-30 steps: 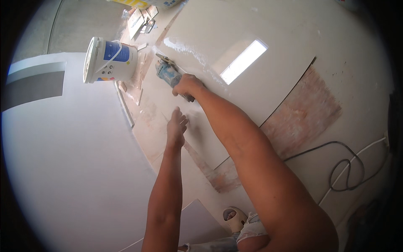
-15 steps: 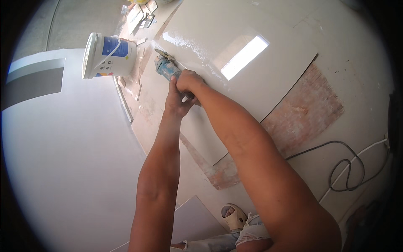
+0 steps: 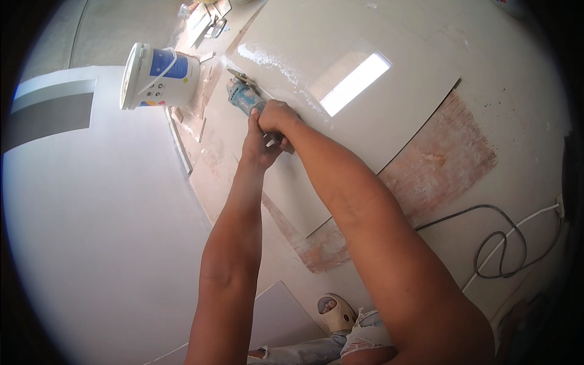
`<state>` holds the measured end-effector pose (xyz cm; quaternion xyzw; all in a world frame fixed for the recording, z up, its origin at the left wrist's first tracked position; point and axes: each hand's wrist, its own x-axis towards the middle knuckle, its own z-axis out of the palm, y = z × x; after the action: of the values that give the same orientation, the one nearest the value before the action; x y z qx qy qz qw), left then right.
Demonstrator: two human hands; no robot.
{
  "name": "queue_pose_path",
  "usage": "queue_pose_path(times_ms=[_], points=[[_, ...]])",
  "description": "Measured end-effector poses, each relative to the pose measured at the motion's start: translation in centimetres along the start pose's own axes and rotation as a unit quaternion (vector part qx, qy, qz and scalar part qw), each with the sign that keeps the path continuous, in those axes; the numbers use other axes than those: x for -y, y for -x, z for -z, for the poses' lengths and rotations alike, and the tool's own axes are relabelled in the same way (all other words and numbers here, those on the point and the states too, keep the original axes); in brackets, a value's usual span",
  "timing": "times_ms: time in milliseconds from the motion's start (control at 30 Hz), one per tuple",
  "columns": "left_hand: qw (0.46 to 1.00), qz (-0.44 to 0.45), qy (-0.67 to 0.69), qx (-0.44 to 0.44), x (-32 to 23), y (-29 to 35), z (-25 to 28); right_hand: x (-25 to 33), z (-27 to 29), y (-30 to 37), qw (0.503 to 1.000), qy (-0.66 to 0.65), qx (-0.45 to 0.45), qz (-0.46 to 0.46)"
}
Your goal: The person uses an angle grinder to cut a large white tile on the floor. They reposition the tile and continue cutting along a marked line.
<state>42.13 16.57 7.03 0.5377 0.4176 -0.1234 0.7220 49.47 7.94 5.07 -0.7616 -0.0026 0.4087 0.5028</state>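
Observation:
Both of my hands are wrapped round a blue, dust-marked angle grinder point(image 3: 244, 97). My right hand point(image 3: 277, 117) closes over the grinder's body from above. Just below it, my left hand point(image 3: 258, 148) grips the tool's rear part, its thumb pointing up along the side. The disc point(image 3: 241, 76) sits at the far end of the grinder, by the left edge of a large glossy cream tile point(image 3: 340, 152). Whether the disc touches the tile I cannot tell. White dust or wet residue lies in a streak on the tile near the disc.
A white bucket point(image 3: 185, 79) stands at the left, with tile scraps point(image 3: 201, 27) beyond it. Reddish board point(image 3: 444, 152) shows under the tile. A dark cable point(image 3: 502, 243) loops over the floor at the right. My sandalled foot point(image 3: 334, 311) is near the bottom.
My view has shifted slightly. The grinder and both hands appear a little to the right, with the grip unchanged.

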Motion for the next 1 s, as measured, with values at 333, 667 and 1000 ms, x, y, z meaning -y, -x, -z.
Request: queue_pose_path(times_ms=[333,667,1000], points=[[1.000,0.001,0.010,-0.001,0.5,-0.2,0.2,-0.1,0.2,0.5,1.000,-0.007,0.008,-0.006],[1.000,-0.008,-0.008,0.005,1.0,0.6,0.0,-0.4,0.1,0.9,1.000,0.005,0.027,0.001],[1.000,0.003,-0.016,-0.004,1.2,0.9,-0.2,-0.7,0.3,1.6,1.000,-0.009,0.021,-0.005]])
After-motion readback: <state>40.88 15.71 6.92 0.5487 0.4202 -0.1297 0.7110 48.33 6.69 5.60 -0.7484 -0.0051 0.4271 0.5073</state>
